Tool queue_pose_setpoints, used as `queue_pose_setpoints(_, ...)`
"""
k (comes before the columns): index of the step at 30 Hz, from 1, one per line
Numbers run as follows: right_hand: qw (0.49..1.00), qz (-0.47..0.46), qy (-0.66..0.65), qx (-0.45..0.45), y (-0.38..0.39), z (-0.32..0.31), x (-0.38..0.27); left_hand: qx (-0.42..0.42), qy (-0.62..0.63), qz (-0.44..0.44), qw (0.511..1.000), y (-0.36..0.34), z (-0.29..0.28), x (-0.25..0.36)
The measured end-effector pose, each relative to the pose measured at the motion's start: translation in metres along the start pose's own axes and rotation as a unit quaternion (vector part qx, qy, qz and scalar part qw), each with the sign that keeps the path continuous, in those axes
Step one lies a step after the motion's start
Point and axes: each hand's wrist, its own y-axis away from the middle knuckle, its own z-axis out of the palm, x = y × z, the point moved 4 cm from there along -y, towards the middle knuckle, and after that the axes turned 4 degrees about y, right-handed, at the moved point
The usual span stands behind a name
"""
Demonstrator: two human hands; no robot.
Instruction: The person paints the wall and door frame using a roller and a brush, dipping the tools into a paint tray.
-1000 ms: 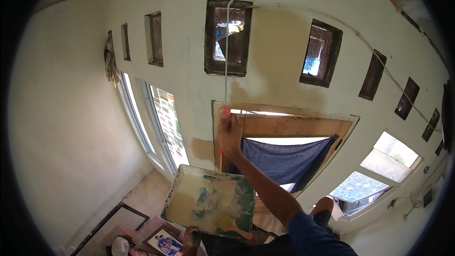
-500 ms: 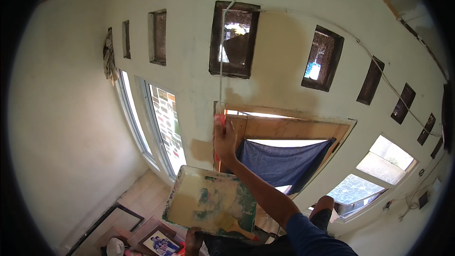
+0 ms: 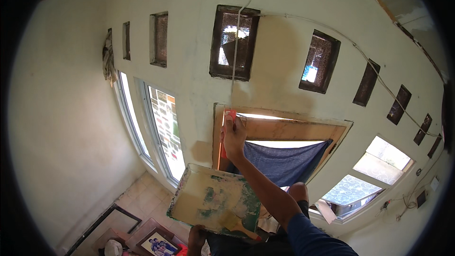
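Observation:
My right hand is closed around the red handle of a painting tool, held up before the wall. Its long pale rod rises to a bend near an upper vent; the head at the top is hard to make out against the paint. My left hand grips the lower edge of a paint-stained tray holding cream paint. Inside the tray lies a brush with a wooden handle. My right forearm crosses over the tray's right side.
Cream wall with dark vent openings, a cable, wooden door frame with hanging blue cloth, windows either side. Below are a framed photograph, furniture and tiled floor. A knee shows beside my right arm.
The rod swung slightly left and down, then back right and a little up, with my right hand. The tray stays in my left hand. The view has shifted slightly.

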Motion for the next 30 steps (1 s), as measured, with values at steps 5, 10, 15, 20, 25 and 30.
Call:
queue_pose_setpoints(5, 0.999, -0.026, 0.037, 0.011, 0.017, -0.013, 0.027, 0.012, 0.052, -0.013, 0.998, 0.013, 0.039, 0.008)
queue_pose_setpoints(10, 0.999, -0.012, 0.020, 0.026, 0.022, -0.008, 0.028, -0.007, 0.065, 0.022, 0.998, 0.020, 0.026, 0.016)
queue_pose_setpoints(15, 0.999, -0.019, -0.025, 0.006, 0.000, -0.001, 0.013, -0.007, 0.074, 0.036, 0.997, 0.035, 0.032, 0.021)
queue_pose_setpoints(20, 0.999, 0.018, -0.014, 0.026, 0.020, -0.020, 0.030, 0.001, 0.084, 0.053, 0.995, 0.039, 0.030, 0.017)
queue_pose_setpoints(25, 0.998, 0.040, -0.048, -0.001, 0.025, -0.027, 0.024, -0.137, 0.185, -0.130, 0.964, 0.051, -0.022, 0.005)
queue_pose_setpoints(30, 0.999, -0.041, -0.023, -0.008, 0.015, -0.037, 0.032, 0.104, 0.061, 0.100, 0.988, 0.053, 0.000, -0.017)
